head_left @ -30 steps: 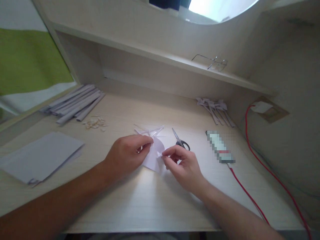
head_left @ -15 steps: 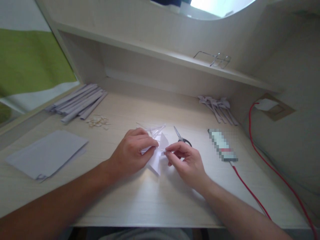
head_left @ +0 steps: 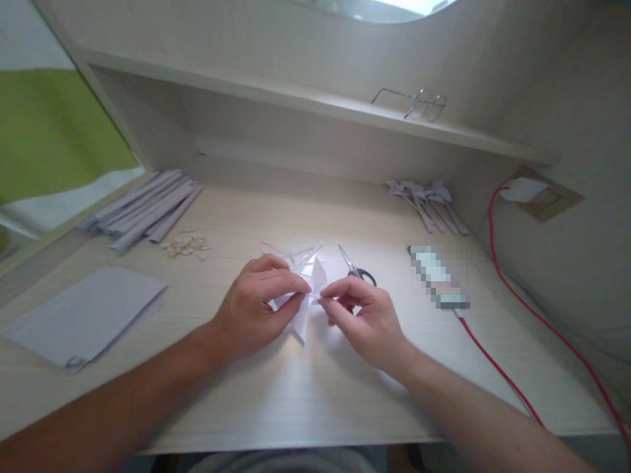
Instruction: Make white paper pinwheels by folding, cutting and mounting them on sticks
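A small piece of white paper (head_left: 304, 309) is held between both hands over the middle of the pale wooden desk (head_left: 296, 394). My left hand (head_left: 256, 305) is closed, its fingers folded over the paper's left side. My right hand (head_left: 365, 315) pinches the paper's right edge between thumb and forefinger. Thin white paper offcuts (head_left: 296, 253) lie just behind the hands. A pair of scissors (head_left: 355, 266) with dark handles rests on the desk right behind my right hand, untouched.
Rolled paper tubes (head_left: 145, 210) lie at the back left, small pale scraps (head_left: 186, 246) beside them. Flat sheets (head_left: 83, 315) sit at the left. Folded paper pieces (head_left: 426, 200) lie back right. A phone (head_left: 438, 276) on a red cable (head_left: 497, 371) lies right. Glasses (head_left: 411, 105) rest on the shelf.
The two hands have drawn closer together and the paper has been folded narrower between them. The view has shifted slightly.
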### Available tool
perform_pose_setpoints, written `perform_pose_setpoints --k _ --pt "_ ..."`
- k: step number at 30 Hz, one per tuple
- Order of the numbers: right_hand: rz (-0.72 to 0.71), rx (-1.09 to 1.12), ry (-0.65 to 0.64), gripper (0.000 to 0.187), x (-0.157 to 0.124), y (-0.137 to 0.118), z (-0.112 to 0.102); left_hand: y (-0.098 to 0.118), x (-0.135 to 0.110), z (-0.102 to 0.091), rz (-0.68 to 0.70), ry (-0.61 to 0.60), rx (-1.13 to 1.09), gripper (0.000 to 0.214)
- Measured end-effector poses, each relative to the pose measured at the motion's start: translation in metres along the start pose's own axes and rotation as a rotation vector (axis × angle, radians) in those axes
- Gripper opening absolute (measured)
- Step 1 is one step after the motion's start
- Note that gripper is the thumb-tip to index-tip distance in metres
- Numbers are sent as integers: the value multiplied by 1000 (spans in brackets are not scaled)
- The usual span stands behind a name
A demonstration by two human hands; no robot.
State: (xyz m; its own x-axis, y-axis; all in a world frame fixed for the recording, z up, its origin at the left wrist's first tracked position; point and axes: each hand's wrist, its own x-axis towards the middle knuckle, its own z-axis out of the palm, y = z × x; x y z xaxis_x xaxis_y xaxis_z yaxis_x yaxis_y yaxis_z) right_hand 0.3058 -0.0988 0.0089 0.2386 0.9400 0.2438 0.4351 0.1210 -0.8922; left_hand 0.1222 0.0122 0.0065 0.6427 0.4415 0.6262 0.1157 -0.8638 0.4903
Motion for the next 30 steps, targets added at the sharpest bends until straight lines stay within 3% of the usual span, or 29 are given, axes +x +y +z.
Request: perform_pose_setpoints --k 9,24,30 --pt "-30 -13 2 12 0 -2 0 2 0 0 -40 9 18 17" --pt "-33 -26 14 12 -2 -1 -1 4 0 -2 -178 0 -136 19" --pt "-50 -30 25 11 -1 0 -1 2 0 -1 -153 1 -132 17"
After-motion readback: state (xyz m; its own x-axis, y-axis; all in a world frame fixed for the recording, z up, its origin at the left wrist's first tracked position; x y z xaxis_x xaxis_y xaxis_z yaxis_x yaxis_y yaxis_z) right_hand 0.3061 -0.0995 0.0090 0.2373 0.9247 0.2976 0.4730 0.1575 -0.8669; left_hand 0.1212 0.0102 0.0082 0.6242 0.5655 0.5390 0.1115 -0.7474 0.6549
